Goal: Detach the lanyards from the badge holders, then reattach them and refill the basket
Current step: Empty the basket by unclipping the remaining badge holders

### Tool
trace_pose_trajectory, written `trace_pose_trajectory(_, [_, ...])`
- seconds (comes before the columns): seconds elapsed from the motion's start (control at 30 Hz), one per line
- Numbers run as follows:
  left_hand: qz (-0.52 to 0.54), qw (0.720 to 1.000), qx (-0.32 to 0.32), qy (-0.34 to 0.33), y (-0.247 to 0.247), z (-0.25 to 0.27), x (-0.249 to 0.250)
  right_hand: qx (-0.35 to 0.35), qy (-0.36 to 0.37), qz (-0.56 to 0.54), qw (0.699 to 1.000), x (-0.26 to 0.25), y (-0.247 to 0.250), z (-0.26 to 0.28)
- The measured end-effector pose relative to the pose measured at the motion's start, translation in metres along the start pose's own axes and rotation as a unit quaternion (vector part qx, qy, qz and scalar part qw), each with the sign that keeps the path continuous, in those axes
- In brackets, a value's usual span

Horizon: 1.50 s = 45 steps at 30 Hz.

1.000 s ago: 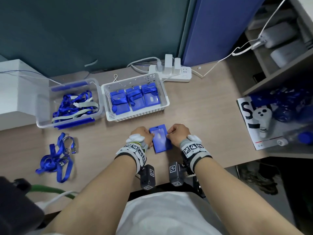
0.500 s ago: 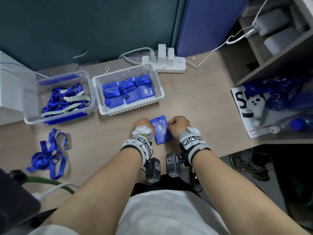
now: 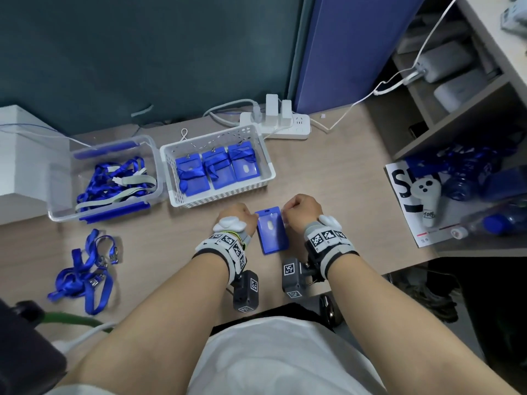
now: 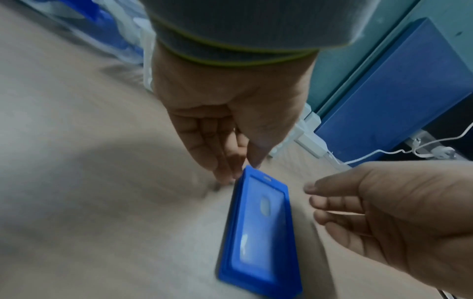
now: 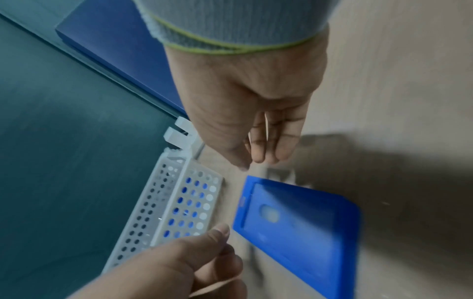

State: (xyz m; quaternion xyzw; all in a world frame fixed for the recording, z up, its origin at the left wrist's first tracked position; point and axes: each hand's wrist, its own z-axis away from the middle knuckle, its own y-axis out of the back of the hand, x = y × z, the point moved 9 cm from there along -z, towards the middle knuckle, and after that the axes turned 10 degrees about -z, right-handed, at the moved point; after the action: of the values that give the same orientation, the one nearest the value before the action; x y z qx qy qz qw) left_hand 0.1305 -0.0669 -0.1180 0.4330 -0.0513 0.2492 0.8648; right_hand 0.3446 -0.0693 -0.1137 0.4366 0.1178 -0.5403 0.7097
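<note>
A blue badge holder lies flat on the table between my hands, with no lanyard on it. My left hand points its fairly straight fingers down at the holder's top left corner, thumb tip at the corner's edge. My right hand hovers over the top right corner of the holder with relaxed fingers and holds nothing. In the head view the left hand and right hand flank the holder's top end. Loose blue lanyards lie at the left.
A white perforated basket just beyond the hands holds three badge holders wrapped in lanyards. Left of it stands a clear bin of lanyards. A power strip sits at the back. A shelf with a white controller and bottles stands at the right.
Both hands stay at the holder's top end, and the right hand has drawn slightly off its edge. The holder lies where it was. The head view has shifted a little.
</note>
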Motion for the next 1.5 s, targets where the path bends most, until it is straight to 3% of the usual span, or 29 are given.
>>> trace_pose_trajectory(0.17, [0.155, 0.985, -0.002, -0.071, 0.042, -0.001, 0.024, 0.006, 0.13, -0.067, 0.989, -0.088, 0.005, -0.007])
trace_pose_trajectory(0.27, [0.125, 0.986, 0.089, -0.072, 0.083, -0.012, 0.029, -0.052, 0.172, -0.084, 0.98, -0.131, -0.018, -0.012])
trace_pose_trajectory(0.37, [0.035, 0.985, 0.166, -0.005, 0.119, -0.03, 0.013, -0.134, 0.184, -0.067, 0.971, -0.156, -0.058, -0.017])
trace_pose_trajectory(0.5, [-0.04, 0.989, 0.126, 0.066, 0.133, -0.06, -0.024, -0.22, 0.184, 0.006, 0.958, -0.17, -0.116, -0.024])
trace_pose_trajectory(0.57, [-0.068, 0.989, 0.111, 0.065, 0.139, -0.074, -0.036, -0.247, 0.17, 0.021, 0.954, -0.17, -0.138, -0.029])
trace_pose_trajectory(0.73, [-0.184, 0.981, 0.0, 0.062, 0.134, -0.097, -0.046, -0.285, 0.139, 0.051, 0.947, -0.164, -0.171, -0.046])
trace_pose_trajectory(1.1, [-0.244, 0.969, 0.005, 0.049, 0.133, -0.108, -0.039, -0.289, 0.104, 0.044, 0.951, -0.158, -0.178, -0.058])
trace_pose_trajectory(1.2, [-0.212, 0.977, 0.021, 0.031, 0.138, -0.1, -0.044, -0.277, 0.114, 0.019, 0.954, -0.167, -0.166, -0.049])
trace_pose_trajectory(1.3, [-0.111, 0.992, 0.058, -0.028, 0.141, -0.088, -0.043, -0.266, 0.122, -0.004, 0.956, -0.174, -0.155, -0.039])
trace_pose_trajectory(1.4, [-0.01, 0.986, 0.137, -0.098, 0.152, -0.059, -0.038, -0.263, 0.139, -0.014, 0.955, -0.179, -0.153, -0.02])
trace_pose_trajectory(1.5, [0.029, 0.978, 0.144, -0.148, 0.153, -0.038, -0.027, -0.239, 0.174, 0.008, 0.955, -0.183, -0.144, -0.004])
